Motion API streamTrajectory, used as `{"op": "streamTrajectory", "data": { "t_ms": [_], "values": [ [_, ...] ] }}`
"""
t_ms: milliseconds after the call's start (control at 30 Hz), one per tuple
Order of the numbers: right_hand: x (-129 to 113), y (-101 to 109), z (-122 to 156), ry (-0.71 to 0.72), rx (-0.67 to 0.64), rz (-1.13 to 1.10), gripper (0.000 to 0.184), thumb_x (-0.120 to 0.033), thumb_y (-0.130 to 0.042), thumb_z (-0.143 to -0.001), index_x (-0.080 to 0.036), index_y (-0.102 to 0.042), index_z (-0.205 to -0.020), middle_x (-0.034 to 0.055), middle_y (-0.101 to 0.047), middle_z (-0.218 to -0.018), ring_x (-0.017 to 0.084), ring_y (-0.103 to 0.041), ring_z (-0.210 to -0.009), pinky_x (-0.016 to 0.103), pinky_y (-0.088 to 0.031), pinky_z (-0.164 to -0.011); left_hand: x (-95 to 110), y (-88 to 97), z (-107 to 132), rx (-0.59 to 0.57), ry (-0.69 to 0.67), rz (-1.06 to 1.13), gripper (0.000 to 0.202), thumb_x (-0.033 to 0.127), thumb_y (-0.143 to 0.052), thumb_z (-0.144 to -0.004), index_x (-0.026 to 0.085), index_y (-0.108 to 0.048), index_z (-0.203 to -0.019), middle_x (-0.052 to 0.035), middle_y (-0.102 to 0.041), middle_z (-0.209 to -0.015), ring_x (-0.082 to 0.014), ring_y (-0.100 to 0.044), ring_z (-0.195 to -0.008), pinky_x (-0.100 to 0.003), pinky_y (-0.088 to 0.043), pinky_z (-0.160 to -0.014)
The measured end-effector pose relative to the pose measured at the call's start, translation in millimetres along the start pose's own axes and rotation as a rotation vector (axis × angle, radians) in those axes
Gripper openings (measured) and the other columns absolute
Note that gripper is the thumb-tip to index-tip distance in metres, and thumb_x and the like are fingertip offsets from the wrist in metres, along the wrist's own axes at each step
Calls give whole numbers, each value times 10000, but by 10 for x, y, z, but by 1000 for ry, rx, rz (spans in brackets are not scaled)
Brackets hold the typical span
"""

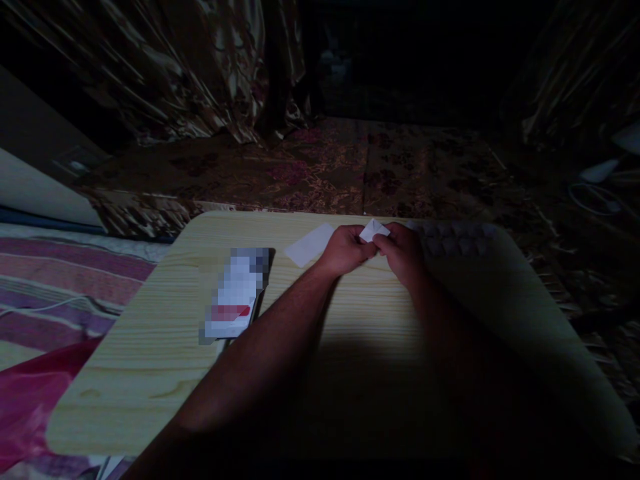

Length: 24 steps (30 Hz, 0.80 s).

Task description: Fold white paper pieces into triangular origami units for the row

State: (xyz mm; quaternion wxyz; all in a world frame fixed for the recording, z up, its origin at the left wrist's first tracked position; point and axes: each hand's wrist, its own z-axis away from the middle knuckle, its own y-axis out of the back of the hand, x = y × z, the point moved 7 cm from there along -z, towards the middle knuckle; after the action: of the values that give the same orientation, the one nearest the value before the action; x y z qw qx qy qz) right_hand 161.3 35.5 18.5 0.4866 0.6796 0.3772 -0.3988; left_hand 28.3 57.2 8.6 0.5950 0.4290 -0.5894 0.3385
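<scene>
A small folded piece of white paper [374, 229] with crease lines is pinched between my two hands near the far edge of the table. My left hand [347, 249] grips its left side, fingers curled. From the right, my right hand [401, 248] holds it with the thumb lying over its lower part. Just left of my left hand, a flat sheet of white paper [309, 245] rests on the wood. Behind my right hand, rows of several small folded pieces [453, 239] stand in shadow, too dim to make out well.
A phone-like flat object [237, 293], its face blurred, lies on the left of the light wooden table [165, 353]. Beyond the table is a ledge with patterned cloth [320, 167] and curtains [215, 67]. A striped bedspread [65, 280] is at the left.
</scene>
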Motion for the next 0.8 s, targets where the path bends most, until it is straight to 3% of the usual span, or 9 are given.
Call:
{"op": "streamTrajectory", "data": {
  "t_ms": [233, 433, 567, 800],
  "values": [
    [-12, 24, 3, -3, 29, -4, 224, -349, -626, -730, -220, -515, -584, -44, -502, -488, 124, -458, -517, 272, -346, -539, -42, 53, -37, 63, 13, 73, 147, 254, -701, -647, 139, -628, -700, 45, -539, -546, -58, -394, -464, -217, -278, -476],
    [-6, 36, 18, -76, 53, -72, 189, -369, -667, -704, -219, -566, -650, -46, -541, -491, 122, -441, -483, 270, -321, -502, -27, 53, -50, 73, -40, 70, 185, 284, -720, -674, 141, -641, -762, 41, -546, -608, -68, -411, -517, -218, -304, -510],
    [-20, 30, 27, -79, 37, -95, 189, -342, -650, -705, -216, -552, -604, -44, -537, -484, 117, -437, -481, 267, -314, -500, -35, 103, -56, 140, -57, 81, 216, 300, -736, -663, 157, -577, -692, 50, -504, -609, -68, -393, -531, -219, -292, -513],
    [-48, 19, 24, -41, 20, 34, 173, -324, -629, -703, -209, -568, -589, -38, -564, -517, 121, -464, -513, 272, -336, -527, -65, 149, -64, 207, -8, 169, 201, 272, -735, -627, 166, -573, -682, 48, -512, -598, -69, -401, -519, -218, -268, -501]
  ]
}}
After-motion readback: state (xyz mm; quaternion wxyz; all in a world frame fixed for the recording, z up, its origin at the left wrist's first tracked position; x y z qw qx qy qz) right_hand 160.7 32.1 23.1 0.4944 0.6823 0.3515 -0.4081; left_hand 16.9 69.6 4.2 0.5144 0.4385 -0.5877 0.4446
